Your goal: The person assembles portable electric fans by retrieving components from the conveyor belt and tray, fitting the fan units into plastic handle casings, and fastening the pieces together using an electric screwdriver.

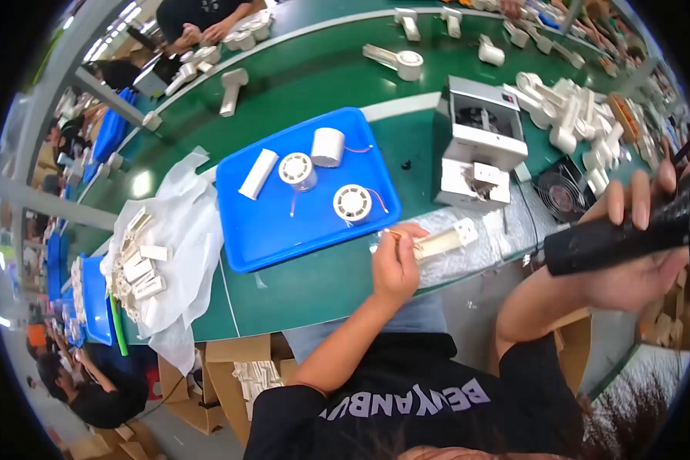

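My left hand (397,267) is closed around the near end of a white plastic handle shell (443,242), with a thin wire showing at the fingers. The shell's hollow side faces up, over the bubble wrap at the table's front edge. At the far right, my right hand (640,280) wraps round a thick black cylindrical tool (617,241) close to the camera; its kind I cannot make out. Beyond my left hand is a blue tray (284,234). It holds a white tube piece (258,174) and several round white motor housings (353,203) with thin wires.
A grey metal machine (479,130) stands behind the bubble wrap. White plastic parts (139,268) lie on a plastic bag at left, more parts (567,111) at right beside a black fan (563,190). A green conveyor (307,73) carries white pieces; co-workers' hands (207,32) are across it.
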Available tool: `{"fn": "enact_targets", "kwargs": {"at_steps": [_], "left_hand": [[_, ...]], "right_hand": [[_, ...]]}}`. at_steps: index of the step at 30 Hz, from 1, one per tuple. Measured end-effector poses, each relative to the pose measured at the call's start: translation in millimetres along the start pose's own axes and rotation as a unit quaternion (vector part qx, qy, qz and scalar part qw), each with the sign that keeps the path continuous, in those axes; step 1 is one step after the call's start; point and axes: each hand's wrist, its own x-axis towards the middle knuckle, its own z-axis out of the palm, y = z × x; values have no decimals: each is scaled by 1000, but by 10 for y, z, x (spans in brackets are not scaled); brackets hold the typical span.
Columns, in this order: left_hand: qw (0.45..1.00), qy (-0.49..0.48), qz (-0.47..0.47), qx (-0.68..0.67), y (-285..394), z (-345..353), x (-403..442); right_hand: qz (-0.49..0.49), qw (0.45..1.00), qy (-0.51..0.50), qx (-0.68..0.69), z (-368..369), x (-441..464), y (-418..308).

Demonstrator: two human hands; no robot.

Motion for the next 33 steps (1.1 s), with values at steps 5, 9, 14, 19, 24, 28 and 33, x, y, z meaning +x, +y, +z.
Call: {"fn": "enact_targets", "kwargs": {"at_steps": [5,9,14,19,24,28,33], "left_hand": [[999,18,22,-22,-51,51,-42],[1000,1,-16,-16,29,56,-56],[1000,10,22,0,29,71,-28],[999,-5,22,30,49,48,-18],[1000,4,28,11,6,73,-23],[1000,4,22,21,9,59,-16],[1000,8,20,22,-35,56,-36]], "right_hand": [[-89,894,-31,-438,-247,281,451],[-138,893,8,-428,-219,455,856],[-38,933,48,-354,-229,353,830],[-136,849,84,-504,52,277,695],[-145,896,-41,-417,-279,487,1010],[-26,929,32,-368,-253,397,774],[81,972,-21,-219,-261,175,380]]}}
